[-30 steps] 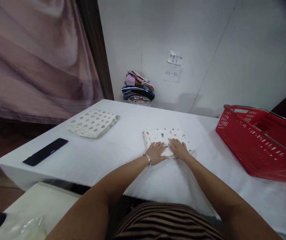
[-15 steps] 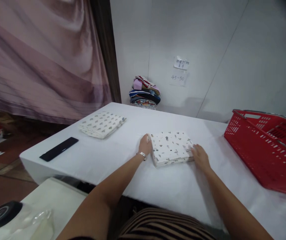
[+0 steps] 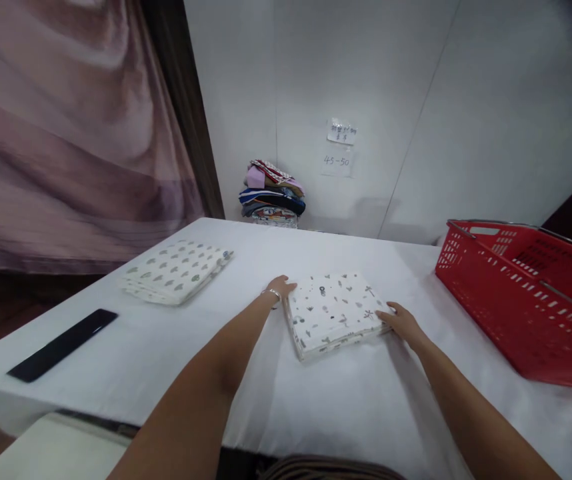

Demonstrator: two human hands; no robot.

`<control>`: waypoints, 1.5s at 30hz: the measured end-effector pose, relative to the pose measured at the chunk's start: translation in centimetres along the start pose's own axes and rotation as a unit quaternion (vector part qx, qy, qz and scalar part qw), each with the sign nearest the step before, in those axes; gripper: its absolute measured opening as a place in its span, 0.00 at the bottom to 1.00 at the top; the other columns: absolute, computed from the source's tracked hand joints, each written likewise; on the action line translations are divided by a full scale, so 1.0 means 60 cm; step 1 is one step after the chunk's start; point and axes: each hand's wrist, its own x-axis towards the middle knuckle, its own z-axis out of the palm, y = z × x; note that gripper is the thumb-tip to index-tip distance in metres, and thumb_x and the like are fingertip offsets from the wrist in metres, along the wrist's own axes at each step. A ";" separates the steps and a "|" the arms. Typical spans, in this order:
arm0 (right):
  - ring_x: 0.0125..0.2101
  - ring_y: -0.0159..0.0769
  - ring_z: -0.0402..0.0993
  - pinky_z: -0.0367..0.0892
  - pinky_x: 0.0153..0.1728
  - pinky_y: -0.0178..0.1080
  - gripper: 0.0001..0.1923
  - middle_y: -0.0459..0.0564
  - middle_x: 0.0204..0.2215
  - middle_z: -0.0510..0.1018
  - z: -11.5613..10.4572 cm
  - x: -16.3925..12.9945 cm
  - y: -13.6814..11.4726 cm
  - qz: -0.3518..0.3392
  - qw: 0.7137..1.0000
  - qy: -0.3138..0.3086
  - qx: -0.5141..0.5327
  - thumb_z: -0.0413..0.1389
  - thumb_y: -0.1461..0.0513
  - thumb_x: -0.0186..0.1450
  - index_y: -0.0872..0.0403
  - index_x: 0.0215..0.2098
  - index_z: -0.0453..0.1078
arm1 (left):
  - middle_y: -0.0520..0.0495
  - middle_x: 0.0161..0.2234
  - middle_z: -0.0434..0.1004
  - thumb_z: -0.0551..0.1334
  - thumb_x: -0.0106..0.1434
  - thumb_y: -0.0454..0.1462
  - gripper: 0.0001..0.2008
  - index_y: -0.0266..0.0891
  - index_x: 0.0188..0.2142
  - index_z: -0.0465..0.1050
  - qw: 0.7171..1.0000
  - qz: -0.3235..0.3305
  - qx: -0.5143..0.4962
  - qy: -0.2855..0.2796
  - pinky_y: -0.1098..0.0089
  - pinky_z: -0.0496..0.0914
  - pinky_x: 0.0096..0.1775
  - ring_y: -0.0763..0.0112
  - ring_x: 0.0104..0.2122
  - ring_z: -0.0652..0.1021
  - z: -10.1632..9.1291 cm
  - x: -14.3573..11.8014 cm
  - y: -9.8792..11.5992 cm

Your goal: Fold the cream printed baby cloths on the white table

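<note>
My left hand [image 3: 280, 288] lies flat against the left edge of the folded white printed cloth [image 3: 335, 312], and my right hand [image 3: 402, 323] lies flat against its near right corner, fingers loosely spread, neither pinching anything I can see. The cloth lies flat on the white desk [image 3: 346, 393], about mid-desk in front of me. A second folded patterned cloth [image 3: 176, 271] sits well apart to the left, a black flat bar [image 3: 62, 345] near the desk's left edge, a red basket [image 3: 526, 293] to the right, and a stack of clothes [image 3: 271, 195] at the far wall.
</note>
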 end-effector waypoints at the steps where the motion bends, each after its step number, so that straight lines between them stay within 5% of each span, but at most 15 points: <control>1: 0.40 0.45 0.74 0.68 0.40 0.42 0.36 0.58 0.42 0.76 0.001 0.000 -0.001 0.002 1.000 -0.006 0.009 0.59 0.49 0.52 0.58 0.54 0.65 | 0.38 0.49 0.73 0.66 0.51 0.46 0.23 0.37 0.44 0.69 1.000 -0.001 0.009 -0.003 0.64 0.64 0.49 0.55 0.50 0.72 -0.001 0.004 0.000; 9: 0.42 0.43 0.73 0.68 0.40 0.39 0.29 0.54 0.41 0.76 -0.009 0.034 -0.001 0.000 0.996 -0.013 0.085 0.61 0.59 0.49 0.54 0.50 0.69 | 0.43 0.48 0.74 0.61 0.56 0.43 0.18 0.39 0.45 0.68 0.998 0.001 0.068 -0.005 0.67 0.66 0.47 0.59 0.48 0.73 0.002 0.000 0.004; 15: 0.38 0.42 0.75 0.68 0.38 0.39 0.34 0.59 0.44 0.74 -0.052 0.135 -0.027 0.017 0.996 0.051 0.067 0.63 0.65 0.47 0.61 0.53 0.66 | 0.40 0.47 0.72 0.59 0.57 0.46 0.24 0.37 0.51 0.65 0.998 0.050 0.037 -0.018 0.65 0.68 0.45 0.61 0.44 0.74 0.062 -0.088 0.005; 19: 0.45 0.47 0.71 0.66 0.45 0.44 0.35 0.64 0.50 0.70 -0.042 0.156 -0.048 0.032 0.997 0.067 0.003 0.58 0.65 0.54 0.64 0.59 0.58 | 0.38 0.54 0.66 0.56 0.59 0.50 0.30 0.37 0.57 0.60 0.994 0.103 0.001 -0.026 0.63 0.69 0.45 0.62 0.42 0.75 0.089 -0.142 0.012; 23: 0.59 0.49 0.54 0.49 0.58 0.48 0.31 0.60 0.58 0.62 -0.015 0.109 -0.072 -0.037 0.993 0.082 -0.069 0.55 0.63 0.58 0.60 0.59 0.59 | 0.42 0.57 0.63 0.60 0.56 0.48 0.33 0.40 0.58 0.58 0.986 0.136 -0.070 -0.064 0.64 0.68 0.49 0.61 0.50 0.71 0.075 -0.151 -0.006; 27: 0.59 0.42 0.55 0.51 0.59 0.43 0.27 0.53 0.59 0.61 0.023 0.001 -0.104 -0.193 0.973 0.003 -0.123 0.51 0.58 0.62 0.55 0.59 0.60 | 0.45 0.53 0.67 0.64 0.52 0.40 0.36 0.43 0.60 0.56 0.968 0.178 -0.128 -0.118 0.62 0.69 0.49 0.64 0.48 0.72 0.069 -0.140 -0.035; 33: 0.62 0.46 0.46 0.43 0.60 0.53 0.32 0.53 0.62 0.55 0.075 -0.141 -0.122 -0.266 0.930 -0.132 -0.218 0.47 0.50 0.65 0.51 0.64 0.50 | 0.44 0.52 0.68 0.63 0.52 0.33 0.26 0.40 0.53 0.67 0.970 0.198 -0.135 -0.046 0.61 0.67 0.51 0.63 0.49 0.71 0.090 -0.126 -0.032; 40: 0.64 0.45 0.39 0.40 0.60 0.52 0.32 0.55 0.65 0.48 0.076 -0.168 -0.119 -0.262 0.900 -0.150 -0.315 0.44 0.51 0.66 0.54 0.65 0.46 | 0.47 0.39 0.76 0.61 0.55 0.34 0.24 0.40 0.52 0.68 0.971 0.105 -0.203 -0.067 0.71 0.73 0.31 0.74 0.29 0.75 0.096 -0.135 -0.030; 45: 0.63 0.44 0.41 0.42 0.60 0.50 0.30 0.55 0.65 0.48 0.081 -0.177 -0.111 -0.286 0.876 -0.158 -0.355 0.46 0.57 0.65 0.55 0.64 0.48 | 0.48 0.39 0.77 0.63 0.49 0.30 0.27 0.38 0.51 0.69 0.956 0.172 -0.235 -0.046 0.70 0.73 0.38 0.73 0.32 0.75 0.102 -0.135 -0.047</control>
